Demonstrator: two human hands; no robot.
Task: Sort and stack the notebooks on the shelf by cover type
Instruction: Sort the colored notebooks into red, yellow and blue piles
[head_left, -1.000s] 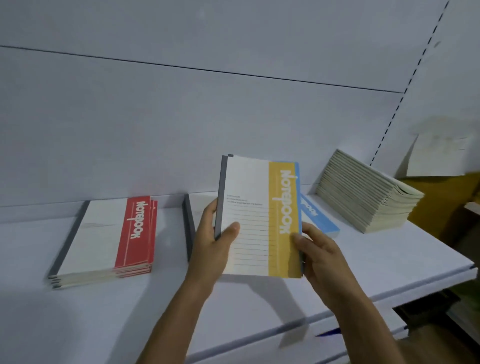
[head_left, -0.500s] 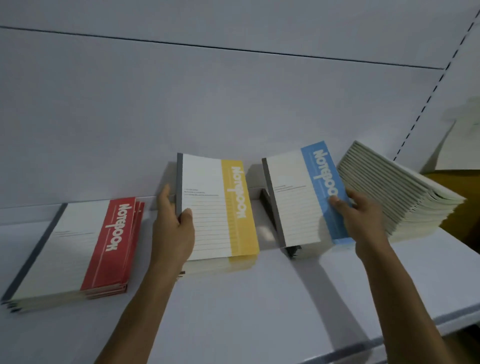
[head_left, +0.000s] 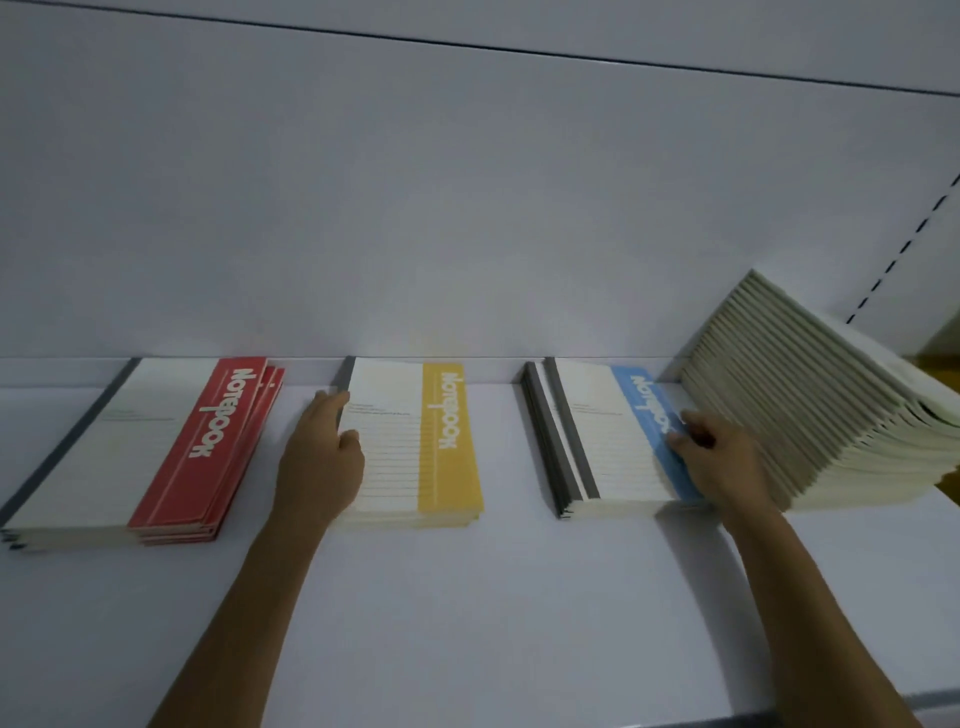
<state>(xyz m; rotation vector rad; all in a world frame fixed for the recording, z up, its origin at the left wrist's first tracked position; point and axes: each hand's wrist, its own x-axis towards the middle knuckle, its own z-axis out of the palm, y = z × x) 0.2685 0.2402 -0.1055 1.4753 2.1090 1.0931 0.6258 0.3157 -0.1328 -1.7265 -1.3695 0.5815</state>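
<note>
With the left hand (head_left: 322, 457) resting loosely curled on the yellow stack's (head_left: 415, 441) spine edge, left of the blue stack (head_left: 608, 441), the right hand (head_left: 719, 462), fingers pressing the blue cover, should square that stack's offset spines flush.

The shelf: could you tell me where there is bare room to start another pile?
Bare shelf runs all along the front. A gap lies between the yellow stack and blue stack. It is crowded at right, where the blue stack meets the leaning pile.
</note>
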